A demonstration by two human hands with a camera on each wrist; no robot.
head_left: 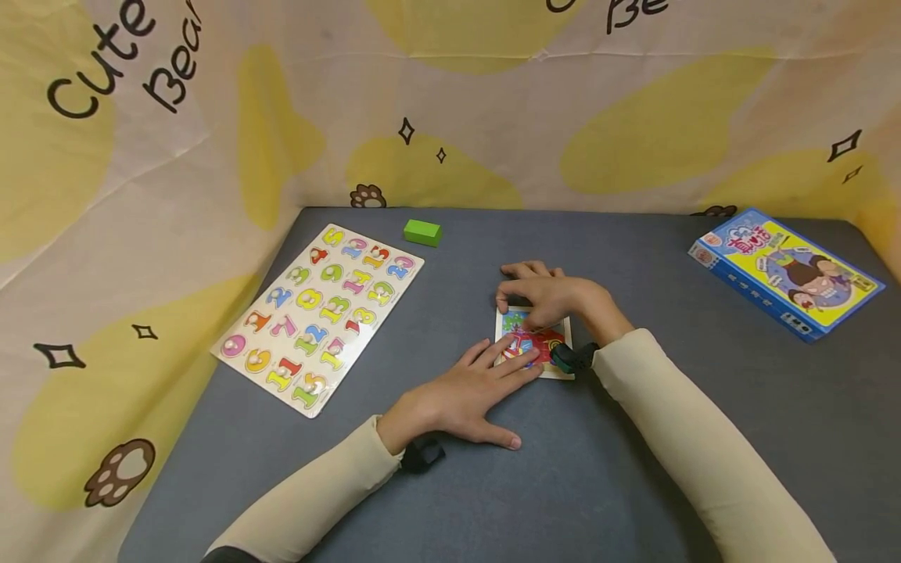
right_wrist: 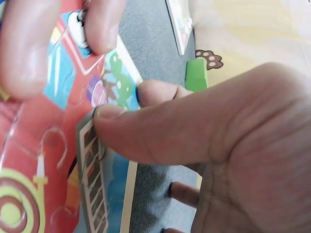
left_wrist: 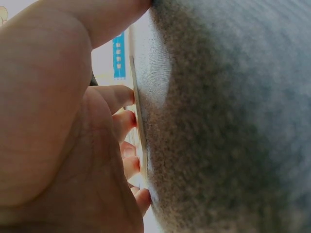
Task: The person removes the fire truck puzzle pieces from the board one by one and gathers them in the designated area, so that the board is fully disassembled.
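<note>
A small jigsaw puzzle (head_left: 552,341) with a red fire-engine picture and a pale border lies flat on the table. My left hand (head_left: 468,399) rests on its near-left part with straight, spread fingers; in the left wrist view the fingertips (left_wrist: 127,119) touch the board's edge. My right hand (head_left: 552,297) is over the far side. In the right wrist view, its thumb lies on the end of a puzzle piece (right_wrist: 92,179) printed with a grey ladder, which stands tilted out of the picture. The right index fingertip is by the board's edge, partly behind the thumb.
A number puzzle board (head_left: 320,313) lies at the left. Behind it to the right is a green block (head_left: 422,232). A blue and yellow box (head_left: 788,270) sits at the far right. Patterned cloth (head_left: 450,102) hangs behind the grey table (head_left: 598,485).
</note>
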